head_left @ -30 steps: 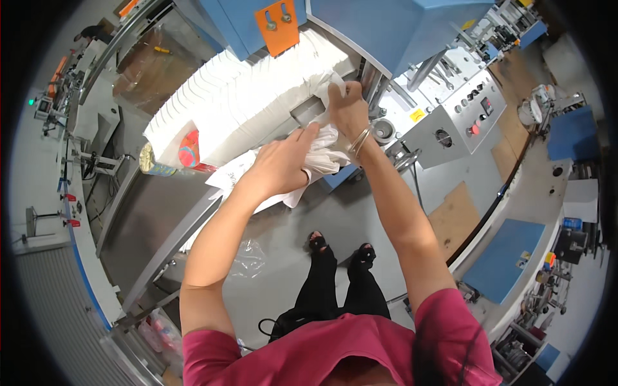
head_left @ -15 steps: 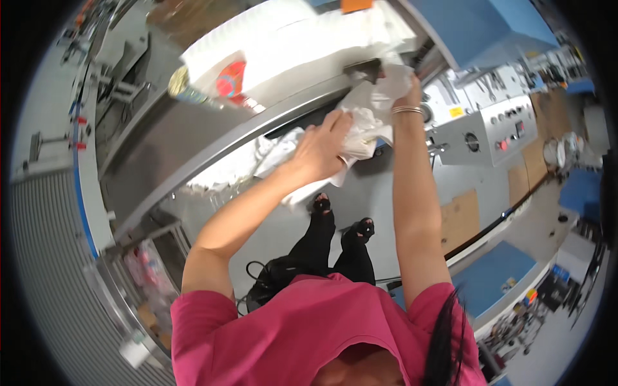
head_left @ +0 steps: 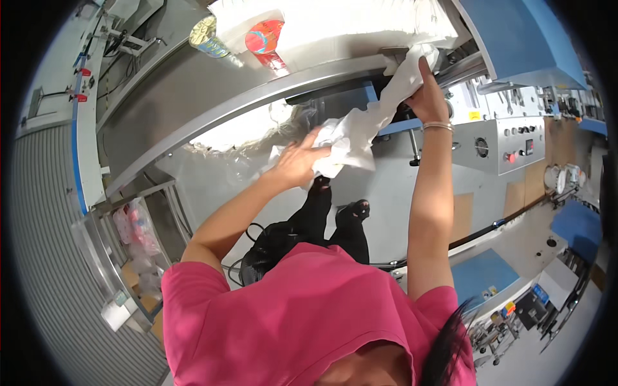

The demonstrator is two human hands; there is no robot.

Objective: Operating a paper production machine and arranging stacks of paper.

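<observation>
My right hand point(head_left: 427, 100) is closed on the far end of a crumpled white sheet point(head_left: 353, 135), pinching it beside the right end of a white stack point(head_left: 341, 26). My left hand point(head_left: 297, 164), nearer and further left, grips the bunched near end, fingers laid over the folds; I cannot see the underside of that hold. The sheet hangs slantwise between the two hands, above the grey floor point(head_left: 393, 199) and mostly on the near side of the table's metal rail point(head_left: 257, 95).

Beyond the rail, I see a red tapered container point(head_left: 264, 36) lying against the near left of the stack, with a yellow-ended cylinder point(head_left: 205, 35) just to its left. Under the rail, left of the sheet, is some white material in clear plastic point(head_left: 241, 132). To the far right stands a blue machine housing point(head_left: 531, 42), with a grey control box point(head_left: 483, 153) on its near side.
</observation>
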